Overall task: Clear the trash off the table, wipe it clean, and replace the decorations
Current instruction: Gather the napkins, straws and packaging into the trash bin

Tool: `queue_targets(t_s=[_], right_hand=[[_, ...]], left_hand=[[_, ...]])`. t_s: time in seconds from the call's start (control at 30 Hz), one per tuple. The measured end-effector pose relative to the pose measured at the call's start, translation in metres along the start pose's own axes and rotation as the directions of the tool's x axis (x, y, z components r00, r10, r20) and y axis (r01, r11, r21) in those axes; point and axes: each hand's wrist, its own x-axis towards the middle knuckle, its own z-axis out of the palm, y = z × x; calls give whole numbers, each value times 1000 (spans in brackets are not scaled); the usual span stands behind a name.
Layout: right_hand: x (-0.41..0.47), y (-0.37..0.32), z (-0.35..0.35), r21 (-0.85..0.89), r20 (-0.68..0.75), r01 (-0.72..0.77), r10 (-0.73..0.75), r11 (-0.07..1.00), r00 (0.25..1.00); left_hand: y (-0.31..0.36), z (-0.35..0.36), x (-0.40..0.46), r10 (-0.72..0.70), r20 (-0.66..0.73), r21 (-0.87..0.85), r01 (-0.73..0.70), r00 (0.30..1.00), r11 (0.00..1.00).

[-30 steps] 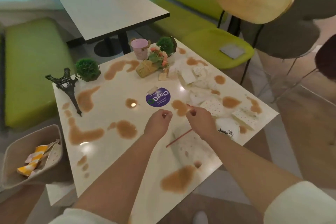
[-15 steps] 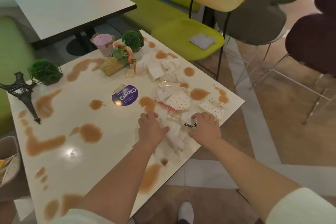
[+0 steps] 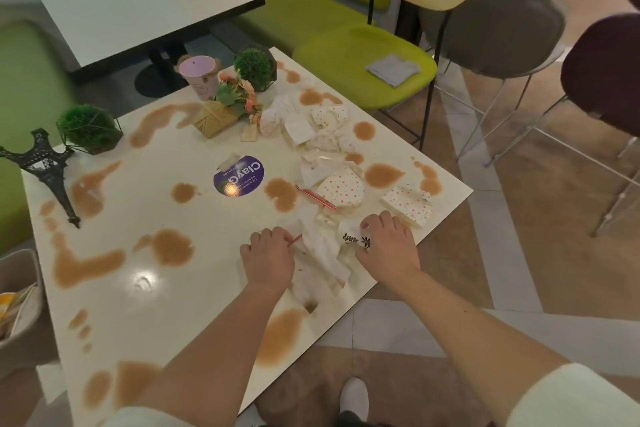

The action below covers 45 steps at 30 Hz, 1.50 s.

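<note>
A heap of crumpled white paper napkins (image 3: 322,253) lies at the near right edge of the white stain-spattered desk (image 3: 145,288), directly between the two hands. The left hand (image 3: 266,258) rests on the heap's left side, its grip curled and pinching a thin red straw (image 3: 295,240) whose tip pokes out toward the napkins. The right hand (image 3: 384,246) sits on the heap's right side, its grip curled round a white crumpled paper with black script lettering (image 3: 353,236).

Just beyond the hands lie a red-and-white striped straw (image 3: 315,197), a polka-dot paper wrapper (image 3: 341,187) and a folded polka-dot napkin (image 3: 407,206) near the right edge. Farther back, more crumpled white paper trash (image 3: 308,125) is piled up. Brown liquid spills (image 3: 86,265) are scattered across the desk, and a round purple sticker (image 3: 239,176) marks its middle.

At the far edge stand a pink paper cup (image 3: 199,74), a small bouquet of orange flowers in tan wrapping (image 3: 225,104) and a green ball plant in a wire frame (image 3: 254,68). At the left edge are a second green ball plant (image 3: 88,128) and a black Eiffel Tower model (image 3: 46,170), tilted over. A grey trash bin (image 3: 19,305) sits beside the desk at left, and a lime-green chair (image 3: 363,62) holding a grey folded cloth (image 3: 393,69) stands beyond the right side.
</note>
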Motion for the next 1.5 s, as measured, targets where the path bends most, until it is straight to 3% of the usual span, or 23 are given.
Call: queue_targets(t_s=[0.17,0.3,0.4,0.53,0.7,0.83,1.03,1.33,1.5], right_hand=[[10,-6,-15,203,-120,-107,134,973,984],[20,-33,-30,437,-163,-187,282,880,945],[29,-63,-34,649,-61,-180,286,739,956],[41,-109,-33,798,94,-235,271,556,958],[48,-174,-14,849,220,-306,239,430,946],[46,-234,6,846,261,-315,181,431,948],[37,-331,37,823,312,-314,86,473,946],[17,-463,93,803,403,-321,-61,502,913],[14,-516,118,770,408,-311,-55,556,911]], left_hand=[[-1,-3,2,1,-28,-70,-3,1000,998],[-12,-15,5,-45,-85,-301,17,995,954],[-26,-32,8,-150,-46,-532,103,988,841],[-53,-55,10,-233,-2,-670,172,972,722],[-108,-73,11,-338,97,-877,241,936,415],[-172,-84,7,-392,113,-922,244,913,301],[-275,-93,-3,-473,160,-909,316,866,271],[-424,-89,-24,-697,135,-834,461,704,304],[-486,-84,-24,-754,220,-822,533,618,198]])
